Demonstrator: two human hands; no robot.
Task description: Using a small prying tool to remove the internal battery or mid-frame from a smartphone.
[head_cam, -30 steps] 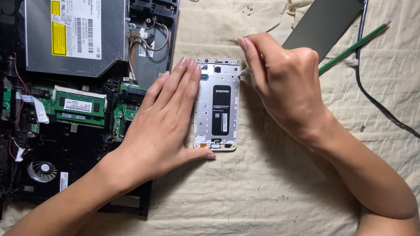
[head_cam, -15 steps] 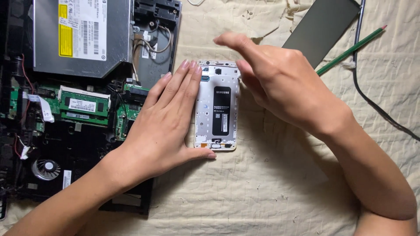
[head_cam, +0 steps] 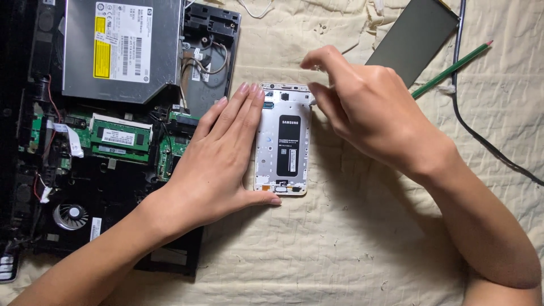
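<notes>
Two hands at an opened phone point(head_cam: 283, 144) lying back-up on the cream cloth point(head_cam: 340, 249) — left hand point(head_cam: 218, 164) spread flat along its left edge, pinning it. Right hand point(head_cam: 362, 102) hovers over the top corner, fingers pinched narrow — whether anything sits between them, cannot tell.

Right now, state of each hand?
Left hand: open, flat, steadying the opened phone.
Right hand: fingers pinched above the phone's top edge; contents cannot be told.

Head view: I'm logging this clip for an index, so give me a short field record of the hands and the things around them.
surface: cream cloth
left hand: flat, bracing the opened phone along its left edge
right hand: raised over the phone's top right corner, fingers pinched
left of phone: opened laptop with optical drive
upper right: green pencil, dark panel, black cable
</notes>
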